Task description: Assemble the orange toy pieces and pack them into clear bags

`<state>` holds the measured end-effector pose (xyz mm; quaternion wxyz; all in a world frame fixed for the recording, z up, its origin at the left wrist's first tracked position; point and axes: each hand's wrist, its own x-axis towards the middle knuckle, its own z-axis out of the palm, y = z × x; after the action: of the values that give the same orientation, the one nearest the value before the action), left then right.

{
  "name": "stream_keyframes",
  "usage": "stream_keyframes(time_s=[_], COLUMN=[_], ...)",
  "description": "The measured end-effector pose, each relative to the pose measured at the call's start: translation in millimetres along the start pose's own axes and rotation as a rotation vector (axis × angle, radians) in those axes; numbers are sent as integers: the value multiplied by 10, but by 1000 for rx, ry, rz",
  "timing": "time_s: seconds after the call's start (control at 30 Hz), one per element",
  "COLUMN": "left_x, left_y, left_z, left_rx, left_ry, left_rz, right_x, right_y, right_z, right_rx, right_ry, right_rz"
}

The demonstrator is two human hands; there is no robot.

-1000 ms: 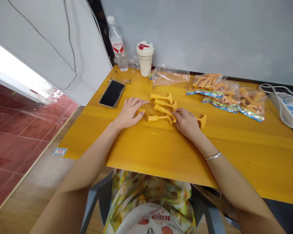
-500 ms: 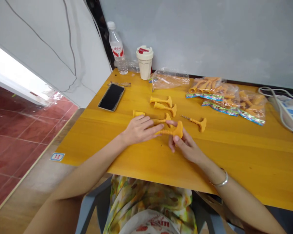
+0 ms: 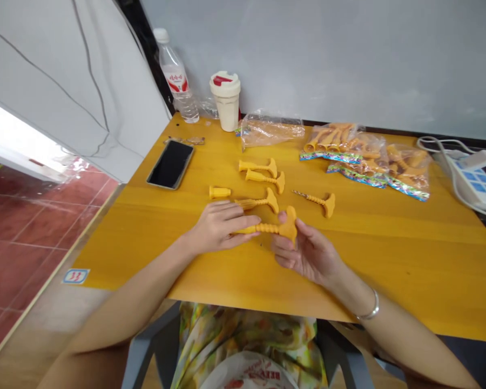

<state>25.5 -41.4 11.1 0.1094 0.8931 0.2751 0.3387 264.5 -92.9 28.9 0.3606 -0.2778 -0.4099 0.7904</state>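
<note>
Between my hands is a yellow corkscrew (image 3: 268,228) with a ribbed shaft and a T-shaped handle. My left hand (image 3: 221,227) is closed round its sleeve end, mostly hiding that part. The fingers of my right hand (image 3: 305,248) hold the T handle. Just beyond lies another sleeved corkscrew (image 3: 263,201), close to my left fingers. A loose yellow sleeve (image 3: 220,192) rests behind my left hand. To the right, a bare corkscrew (image 3: 316,200) shows its metal spiral. Two more sleeved ones, an upper corkscrew (image 3: 259,166) and a lower corkscrew (image 3: 265,179), lie farther back.
Along the back stand a water bottle (image 3: 177,81) and a lidded cup (image 3: 227,102), beside an empty clear bag (image 3: 271,131). Bags of yellow corkscrews (image 3: 340,141) lie at back right, near a power strip (image 3: 476,181). A phone (image 3: 170,165) is at left.
The view has shifted slightly, and my hands and the corkscrew have drawn a little nearer to me. My right fingers have closed more around the T handle.
</note>
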Motion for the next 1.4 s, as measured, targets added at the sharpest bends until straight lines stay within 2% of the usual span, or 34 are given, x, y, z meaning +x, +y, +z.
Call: stream_keyframes(time_s=[0.07, 0.17, 0.27, 0.3, 0.33, 0.37, 0.47, 0.5, 0.53, 0.6, 0.7, 0.77, 0.9, 1.07, 1.23, 1.33, 1.4], left_x=[20, 50, 39, 26, 11, -3, -25, -27, -29, -42, -103, -162, -244, -213, -147, -131, -121], left_y=[31, 74, 41, 12, -22, -59, -179, -223, -271, -387, -622, -799, -1075, -1167, -1110, -1050, -991], left_z=[-55, -215, -404, -457, -498, -526, -520, -496, -467, -411, -352, -323, -249, -111, -3, -10, -44], left_rx=[-122, -400, -597, -626, -623, -586, -304, -196, -98, 58, 165, 134, -65, -284, -367, -289, -166], left_ry=[-118, -359, -527, -519, -456, -336, 144, 239, 278, 245, 205, 239, 378, 348, 302, 260, 297], left_rz=[-34, -127, -236, -265, -300, -343, -479, -495, -497, -483, -526, -604, -790, -871, -811, -783, -762], right_x=[7, -4, -38, -47, -53, -52, -16, 5, 27, 64, 79, 65, 39, 81, 134, 137, 136], right_y=[-28, -83, -104, -107, -113, -126, -221, -269, -321, -422, -531, -569, -587, -511, -425, -414, -436], right_z=[-33, -16, 10, -6, -40, -93, -343, -447, -559, -798, -1172, -1394, -1667, -1691, -1604, -1578, -1550], right_rx=[-335, -1030, -1630, -1757, -1840, -1892, -1956, -1968, -1978, -1987, -1978, -1962, -1939, -1948, -1920, -1892, -1874], right_ry=[-63, -218, -263, -246, -221, -185, 40, 148, 265, 478, 666, 743, 732, 717, 659, 648, 651], right_rz=[-151, -474, -816, -897, -955, -985, -914, -834, -734, -547, -401, -337, -251, -189, -160, -158, -203])
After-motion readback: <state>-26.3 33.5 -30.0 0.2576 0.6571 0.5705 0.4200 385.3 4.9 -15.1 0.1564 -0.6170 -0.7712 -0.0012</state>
